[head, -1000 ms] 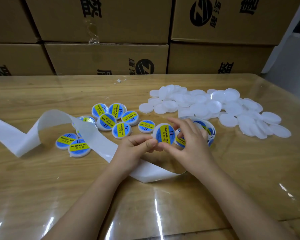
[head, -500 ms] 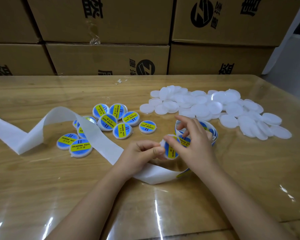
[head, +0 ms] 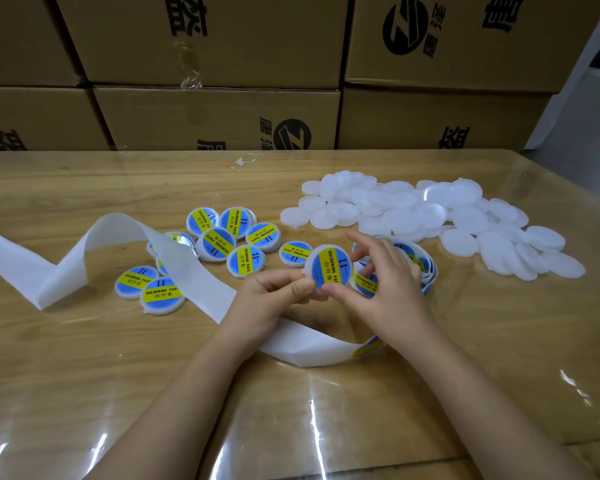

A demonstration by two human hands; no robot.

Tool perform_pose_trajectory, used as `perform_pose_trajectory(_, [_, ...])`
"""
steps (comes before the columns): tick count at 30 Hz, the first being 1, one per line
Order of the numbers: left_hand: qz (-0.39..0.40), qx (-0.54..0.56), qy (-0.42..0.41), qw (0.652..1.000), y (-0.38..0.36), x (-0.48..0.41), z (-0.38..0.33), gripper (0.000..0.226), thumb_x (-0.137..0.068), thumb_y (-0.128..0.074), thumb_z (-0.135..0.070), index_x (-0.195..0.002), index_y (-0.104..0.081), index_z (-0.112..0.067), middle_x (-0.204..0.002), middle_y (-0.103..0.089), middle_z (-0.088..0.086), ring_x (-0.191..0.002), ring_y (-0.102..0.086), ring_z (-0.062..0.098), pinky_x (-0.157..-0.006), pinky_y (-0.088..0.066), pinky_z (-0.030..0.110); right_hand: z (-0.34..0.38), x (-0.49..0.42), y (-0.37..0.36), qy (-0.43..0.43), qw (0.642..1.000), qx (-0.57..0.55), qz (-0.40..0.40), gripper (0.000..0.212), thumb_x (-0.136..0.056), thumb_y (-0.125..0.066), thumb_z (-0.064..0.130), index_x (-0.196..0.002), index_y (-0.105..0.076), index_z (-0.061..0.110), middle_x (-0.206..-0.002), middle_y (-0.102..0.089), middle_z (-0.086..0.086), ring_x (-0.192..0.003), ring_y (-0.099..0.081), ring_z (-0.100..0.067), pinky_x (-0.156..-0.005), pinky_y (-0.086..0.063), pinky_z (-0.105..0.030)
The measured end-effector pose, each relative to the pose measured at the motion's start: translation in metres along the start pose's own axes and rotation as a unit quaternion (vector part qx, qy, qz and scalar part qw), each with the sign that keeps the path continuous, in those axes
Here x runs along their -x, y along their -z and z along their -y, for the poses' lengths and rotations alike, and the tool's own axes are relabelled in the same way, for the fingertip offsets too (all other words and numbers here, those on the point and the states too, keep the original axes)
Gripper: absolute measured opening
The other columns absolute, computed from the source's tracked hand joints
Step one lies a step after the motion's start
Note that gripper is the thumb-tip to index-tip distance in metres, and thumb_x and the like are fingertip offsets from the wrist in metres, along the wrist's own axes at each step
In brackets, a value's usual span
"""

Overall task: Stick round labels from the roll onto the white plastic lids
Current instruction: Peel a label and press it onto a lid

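- Nearest us, on our side of the label roll [head: 428, 270], the spent backing strip [head: 312, 351] loops over the table [head: 84, 375] and trails away to the roll's left; it lies just as it did a second ago
- Just left of the roll and lifted off the table, the held lid [head: 312, 271] now faces us flat, and its blue and yellow label [head: 333, 263] is fully readable; half a second ago it was tipped edge-on and lower, close against the roll, so it has swung back up
- Our left hand [head: 274, 299] pinches the lid's lower left rim between thumb and forefinger; our right hand [head: 388, 289], in front of the roll, sets its thumb against the lower rim and curves its fingers round the lid's far right side, so both hands are clamped on this one lid
- We judge that the label is seated and the lid is turned up for a check; we see no lifted edge, so the next move would be to set it down
- Further left of the roll, the finished lids [head: 217, 244] sit in the same loose cluster, part of it under the strip
- Beyond the roll and to its right, the heap of plain lids [head: 430, 216] looks untouched, so much of the task remains
- Farthest behind the roll stand the cartons [head: 219, 116]
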State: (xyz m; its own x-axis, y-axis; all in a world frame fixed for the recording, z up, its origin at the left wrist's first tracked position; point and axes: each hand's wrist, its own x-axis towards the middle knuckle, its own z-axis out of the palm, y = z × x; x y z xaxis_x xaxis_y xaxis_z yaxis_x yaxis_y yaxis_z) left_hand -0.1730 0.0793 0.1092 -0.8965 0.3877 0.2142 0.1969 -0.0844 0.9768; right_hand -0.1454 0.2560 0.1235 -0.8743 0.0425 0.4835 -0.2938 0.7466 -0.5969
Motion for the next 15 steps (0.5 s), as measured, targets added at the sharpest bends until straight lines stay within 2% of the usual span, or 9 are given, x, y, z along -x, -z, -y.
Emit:
perform_pose_trajectory(2, [-0.002,0.004,-0.001,1.000,0.0019,-0.0010,0.0031,0.012,-0.081,-0.068,-0.032,-0.079,-0.077,-0.026,-0.081,-0.074,0.000,-0.077,-0.064,0.004,-0.074,-0.049,0.016,-0.0002,-0.0010,0.0004,0.000,1.000,0.000,-0.005,0.066,-0.072,-0.074,0.050,-0.129,-0.046,0.035,-0.102,-0.051,0.016,-0.089,-0.048,-0.001,-0.097,-0.025,-0.033])
perform_pose_trajectory(4, [-0.013,0.017,0.003,1.000,0.0035,-0.0024,0.0056,0.021,-0.078,-0.066,-0.041,-0.083,-0.077,-0.024,-0.086,-0.074,0.002,-0.084,-0.064,0.009,-0.077,-0.049,0.018,-0.0010,-0.0024,0.0020,-0.003,1.000,0.002,-0.014,0.063,-0.073,-0.074,0.047,-0.129,-0.048,0.034,-0.102,-0.053,0.014,-0.090,-0.049,-0.003,-0.097,-0.025,-0.033])
perform_pose_trajectory(7, [-0.023,0.028,0.009,0.999,0.0045,-0.0035,0.0067,0.023,-0.077,-0.066,-0.043,-0.083,-0.075,-0.024,-0.086,-0.074,0.003,-0.087,-0.066,0.013,-0.077,-0.049,0.018,-0.0007,-0.0034,0.0039,0.000,1.000,0.006,-0.013,0.049,-0.079,-0.069,0.046,-0.124,-0.052,0.037,-0.095,-0.055,0.018,-0.089,-0.049,-0.004,-0.094,-0.023,-0.031])
perform_pose_trajectory(10, [-0.022,0.011,0.009,1.000,0.0008,-0.0039,0.0081,0.008,-0.081,-0.066,-0.030,-0.080,-0.074,-0.027,-0.081,-0.073,-0.003,-0.082,-0.067,0.011,-0.076,-0.050,0.019,0.0002,-0.0027,0.0023,0.020,1.000,0.008,-0.008,0.034,-0.083,-0.066,0.035,-0.116,-0.059,0.038,-0.084,-0.056,0.025,-0.086,-0.048,-0.002,-0.094,-0.024,-0.032])
perform_pose_trajectory(12, [-0.025,0.007,0.014,1.000,-0.0021,-0.0042,0.0101,0.005,-0.081,-0.070,-0.017,-0.082,-0.072,-0.022,-0.081,-0.070,0.000,-0.081,-0.063,0.015,-0.077,-0.048,0.026,0.0001,-0.0022,0.0008,0.022,1.000,-0.001,-0.009,0.031,-0.084,-0.068,0.031,-0.114,-0.061,0.037,-0.079,-0.055,0.024,-0.087,-0.047,0.001,-0.094,-0.023,-0.031])
perform_pose_trajectory(13, [-0.027,0.007,0.016,0.999,-0.0034,-0.0039,0.0105,0.008,-0.081,-0.071,-0.011,-0.083,-0.069,-0.018,-0.082,-0.069,0.004,-0.081,-0.060,0.017,-0.077,-0.047,0.029,0.0000,-0.0019,0.0001,0.025,1.000,0.002,-0.013,0.028,-0.085,-0.066,0.032,-0.112,-0.062,0.036,-0.077,-0.054,0.022,-0.087,-0.046,0.002,-0.094,-0.022,-0.030])
perform_pose_trajectory(15, [-0.023,0.005,0.011,1.000,-0.0049,-0.0031,0.0100,0.010,-0.080,-0.068,-0.003,-0.085,-0.066,-0.013,-0.078,-0.069,0.001,-0.078,-0.061,0.013,-0.074,-0.048,0.026,0.0004,-0.0019,-0.0007,0.031,0.999,0.017,-0.025,0.024,-0.086,-0.058,0.039,-0.110,-0.063,0.036,-0.075,-0.052,0.021,-0.086,-0.046,0.004,-0.092,-0.022,-0.029])
